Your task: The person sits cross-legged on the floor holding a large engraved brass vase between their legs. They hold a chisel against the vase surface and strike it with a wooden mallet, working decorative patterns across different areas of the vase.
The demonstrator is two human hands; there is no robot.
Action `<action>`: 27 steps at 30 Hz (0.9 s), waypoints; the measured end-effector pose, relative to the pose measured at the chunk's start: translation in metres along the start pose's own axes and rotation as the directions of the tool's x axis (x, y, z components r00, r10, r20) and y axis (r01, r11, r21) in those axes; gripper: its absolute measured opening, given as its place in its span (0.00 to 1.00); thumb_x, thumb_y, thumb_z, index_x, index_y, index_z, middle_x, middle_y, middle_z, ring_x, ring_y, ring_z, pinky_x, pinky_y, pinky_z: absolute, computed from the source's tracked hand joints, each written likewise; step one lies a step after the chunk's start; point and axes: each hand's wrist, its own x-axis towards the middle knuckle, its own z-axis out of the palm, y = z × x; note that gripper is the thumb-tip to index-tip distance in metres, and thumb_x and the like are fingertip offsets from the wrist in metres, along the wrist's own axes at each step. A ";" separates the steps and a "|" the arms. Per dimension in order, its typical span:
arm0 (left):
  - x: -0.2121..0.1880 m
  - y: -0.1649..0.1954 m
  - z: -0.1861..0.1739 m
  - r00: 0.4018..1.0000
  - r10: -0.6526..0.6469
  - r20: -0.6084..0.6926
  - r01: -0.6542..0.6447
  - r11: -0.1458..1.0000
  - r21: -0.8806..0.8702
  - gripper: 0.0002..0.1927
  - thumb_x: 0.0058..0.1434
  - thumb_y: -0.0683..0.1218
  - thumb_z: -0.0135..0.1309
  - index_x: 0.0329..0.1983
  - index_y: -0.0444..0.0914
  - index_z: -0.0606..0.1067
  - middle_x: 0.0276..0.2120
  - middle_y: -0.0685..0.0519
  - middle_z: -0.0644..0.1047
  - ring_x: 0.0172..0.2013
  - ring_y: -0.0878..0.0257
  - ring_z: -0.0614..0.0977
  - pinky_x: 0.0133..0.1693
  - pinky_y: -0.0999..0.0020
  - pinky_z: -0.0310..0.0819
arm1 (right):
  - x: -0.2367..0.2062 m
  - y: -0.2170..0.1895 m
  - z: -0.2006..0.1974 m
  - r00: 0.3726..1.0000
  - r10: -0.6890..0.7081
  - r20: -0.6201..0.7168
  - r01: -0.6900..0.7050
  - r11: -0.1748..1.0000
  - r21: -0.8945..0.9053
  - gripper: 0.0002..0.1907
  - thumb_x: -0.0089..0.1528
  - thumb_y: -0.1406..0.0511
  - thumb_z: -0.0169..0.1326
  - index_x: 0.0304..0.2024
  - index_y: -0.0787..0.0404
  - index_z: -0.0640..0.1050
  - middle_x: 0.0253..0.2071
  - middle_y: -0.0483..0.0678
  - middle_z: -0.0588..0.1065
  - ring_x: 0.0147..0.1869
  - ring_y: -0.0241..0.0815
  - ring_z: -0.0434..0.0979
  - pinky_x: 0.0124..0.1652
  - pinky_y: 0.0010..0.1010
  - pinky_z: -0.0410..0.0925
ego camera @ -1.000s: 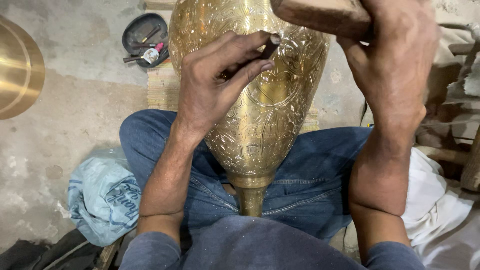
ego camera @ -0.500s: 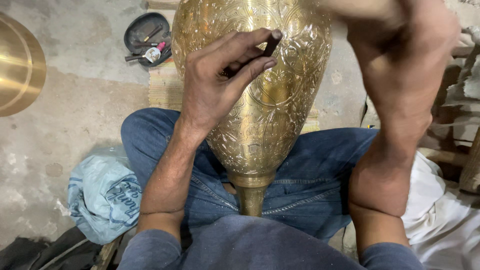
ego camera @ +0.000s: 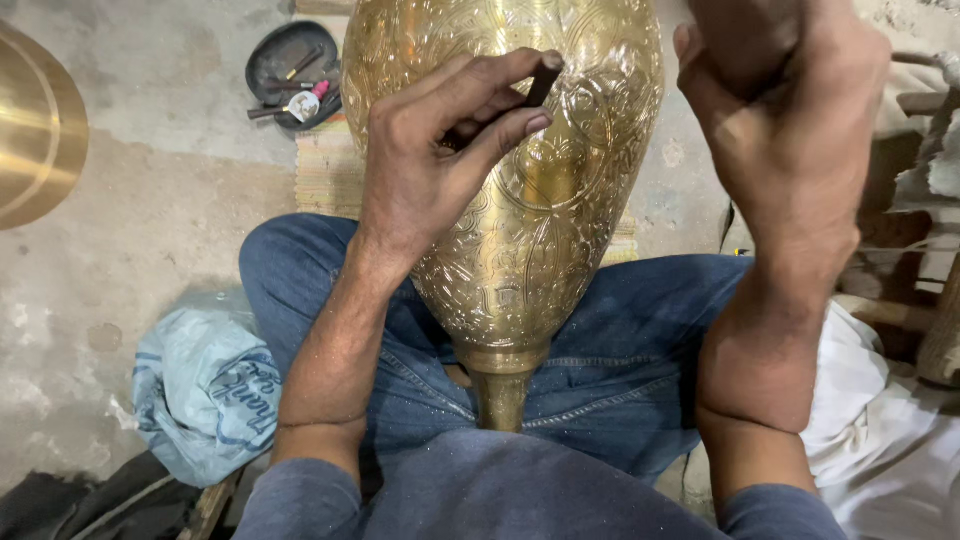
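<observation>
A: Left hand [ego camera: 440, 160]?
B: Pinching a dark chisel [ego camera: 540, 82], tip against the engraved brass vase [ego camera: 540, 220]. Vase is frame centre, lying across the lap, neck toward the viewer.

A: Right hand [ego camera: 790, 130]?
B: Fist closed, upper right, off the vase; what it holds is hidden.

A: Room?
B: Bare floor left. Blue bag [ego camera: 205, 390] lower left, tool dish [ego camera: 290, 75] top, brass disc [ego camera: 35, 125] left edge.

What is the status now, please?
Left hand grip shut on dark punch, tip on brass vase. Right hand raised, fist closed. Nothing in the way.
</observation>
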 end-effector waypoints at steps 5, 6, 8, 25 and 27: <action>-0.002 -0.002 -0.001 0.999 -0.043 0.020 0.043 0.999 -0.008 0.18 0.69 0.43 0.66 0.60 0.40 0.76 0.44 0.54 0.84 0.44 0.66 0.89 0.46 0.72 0.90 | -0.002 0.002 0.001 0.995 -0.087 0.043 0.094 0.974 -0.206 0.11 0.67 0.68 0.63 0.41 0.62 0.72 0.34 0.49 0.74 0.36 0.44 0.73 0.39 0.35 0.64; -0.002 -0.002 -0.001 0.999 -0.033 0.020 0.033 0.999 -0.008 0.18 0.70 0.43 0.66 0.61 0.40 0.76 0.45 0.53 0.83 0.45 0.65 0.89 0.47 0.72 0.90 | 0.000 0.003 0.004 0.998 0.022 0.066 -0.023 0.999 0.024 0.13 0.70 0.68 0.63 0.38 0.63 0.70 0.30 0.50 0.71 0.30 0.44 0.68 0.33 0.36 0.60; -0.001 -0.001 -0.001 1.000 -0.022 0.013 0.022 1.000 0.002 0.18 0.69 0.44 0.67 0.60 0.40 0.76 0.45 0.53 0.83 0.45 0.65 0.89 0.47 0.72 0.90 | 0.002 0.005 0.005 0.997 0.009 0.078 -0.009 1.000 0.006 0.15 0.70 0.67 0.65 0.38 0.63 0.70 0.27 0.50 0.70 0.27 0.44 0.68 0.31 0.38 0.60; 0.001 0.006 -0.005 0.996 -0.078 0.033 0.080 0.996 -0.033 0.17 0.70 0.41 0.66 0.59 0.38 0.77 0.43 0.54 0.83 0.44 0.65 0.89 0.47 0.72 0.89 | -0.001 0.008 0.002 0.987 -0.159 0.036 0.162 0.958 -0.235 0.10 0.67 0.68 0.66 0.44 0.62 0.75 0.35 0.48 0.77 0.37 0.42 0.79 0.37 0.35 0.70; 0.001 0.005 -0.003 1.000 -0.020 0.011 0.020 0.999 -0.034 0.16 0.71 0.41 0.65 0.60 0.38 0.76 0.46 0.52 0.82 0.45 0.65 0.89 0.48 0.74 0.90 | 0.000 0.005 0.001 1.000 -0.004 0.026 0.005 0.999 -0.053 0.12 0.69 0.68 0.65 0.41 0.64 0.73 0.32 0.49 0.74 0.33 0.43 0.76 0.34 0.34 0.65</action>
